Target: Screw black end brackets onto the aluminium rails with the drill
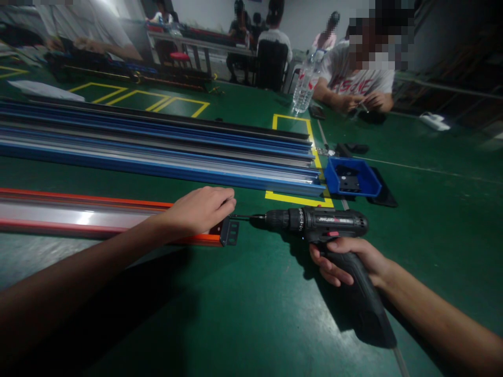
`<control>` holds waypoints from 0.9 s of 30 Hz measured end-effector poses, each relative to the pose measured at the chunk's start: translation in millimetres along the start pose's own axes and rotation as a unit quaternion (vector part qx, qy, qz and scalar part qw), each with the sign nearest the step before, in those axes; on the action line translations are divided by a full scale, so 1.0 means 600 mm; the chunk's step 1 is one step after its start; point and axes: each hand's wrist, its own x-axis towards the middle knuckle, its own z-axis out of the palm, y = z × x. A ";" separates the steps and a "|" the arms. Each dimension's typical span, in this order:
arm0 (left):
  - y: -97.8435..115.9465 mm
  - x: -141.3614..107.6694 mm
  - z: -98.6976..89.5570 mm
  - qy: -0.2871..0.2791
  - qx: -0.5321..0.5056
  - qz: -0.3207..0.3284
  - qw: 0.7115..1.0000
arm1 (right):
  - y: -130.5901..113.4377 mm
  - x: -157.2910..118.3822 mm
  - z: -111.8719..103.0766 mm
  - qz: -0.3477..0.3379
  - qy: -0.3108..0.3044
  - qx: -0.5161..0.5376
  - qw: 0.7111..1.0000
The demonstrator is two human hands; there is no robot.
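Left hand: we are pressing our left hand (202, 208) palm-down, fingers curled, over the end of the orange-edged rail (78, 214), pinning it to the green table (243, 309).
Right hand: we are wrapping our right hand (349, 260) around the grip of the black cordless screwdriver (326, 224), fingers closed on the handle.
Tool and work: we are holding the driver level, its bit (239, 217) pointing left at the black end bracket (230, 232) on the rail's end, just under our left fingertips; whether the bit is seated in a screw we cannot tell.
Surroundings: we are working beside a stack of blue rails (157, 152), with a blue parts bin (351, 178) near their end; across the table a person in a white shirt (363, 78) is handling something small beside a water bottle (305, 84).
Risk: we are keeping our fingertips very close to the bit — if it skips off the bracket, it could catch them or scratch the rail.
Second risk: we are holding the rail with one hand only — a hard push could slide it left.
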 end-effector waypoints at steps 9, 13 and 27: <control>0.001 -0.001 -0.001 0.002 -0.008 0.000 1.000 | 0.000 -0.001 0.002 0.002 0.005 -0.001 1.000; -0.001 -0.001 0.001 0.003 -0.013 0.004 1.000 | -0.002 0.001 0.002 0.001 -0.005 0.004 1.000; 0.001 0.001 0.000 -0.002 -0.005 -0.001 1.000 | 0.002 0.000 0.003 -0.007 0.003 0.005 1.000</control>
